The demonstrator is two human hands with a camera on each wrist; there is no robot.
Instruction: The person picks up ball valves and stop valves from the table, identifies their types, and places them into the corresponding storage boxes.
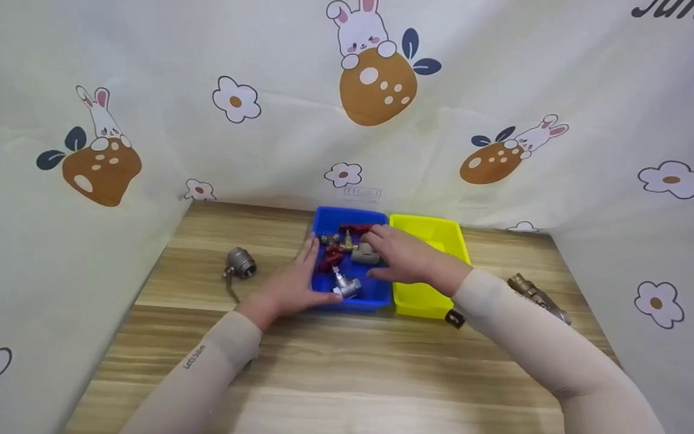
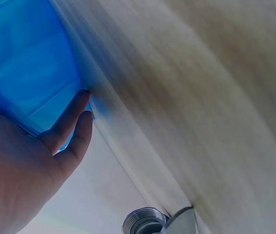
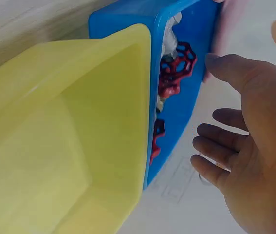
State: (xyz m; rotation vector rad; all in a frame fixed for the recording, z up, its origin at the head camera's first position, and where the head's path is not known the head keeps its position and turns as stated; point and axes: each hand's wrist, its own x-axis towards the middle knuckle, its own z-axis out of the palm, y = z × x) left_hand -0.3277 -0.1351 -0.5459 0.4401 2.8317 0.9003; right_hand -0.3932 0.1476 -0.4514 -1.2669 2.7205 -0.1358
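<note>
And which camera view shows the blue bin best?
The head view: it shows the blue bin from above, with valves inside, though the left hand and right hand partly cover it. The left wrist view shows only a plain blue part; the right wrist view, a part beyond the yellow bin, with red handwheels inside.

Both sleeves long, close-fitting, pale beige, smooth knit-like fabric. Left sleeve (image 1: pixel 202 367): small dark lettering (image 1: pixel 194 357) runs lengthwise on forearm, too small to read with certainty. Right sleeve (image 1: pixel 540 337): plain on visible side; fine creases (image 1: pixel 573 392) gather near elbow. Left cuff (image 1: pixel 235 337) and right cuff (image 1: pixel 482 294) slightly bulged, ending at wrist. Left hand (image 1: pixel 290 289), right hand (image 1: pixel 406 256): bare.
</note>
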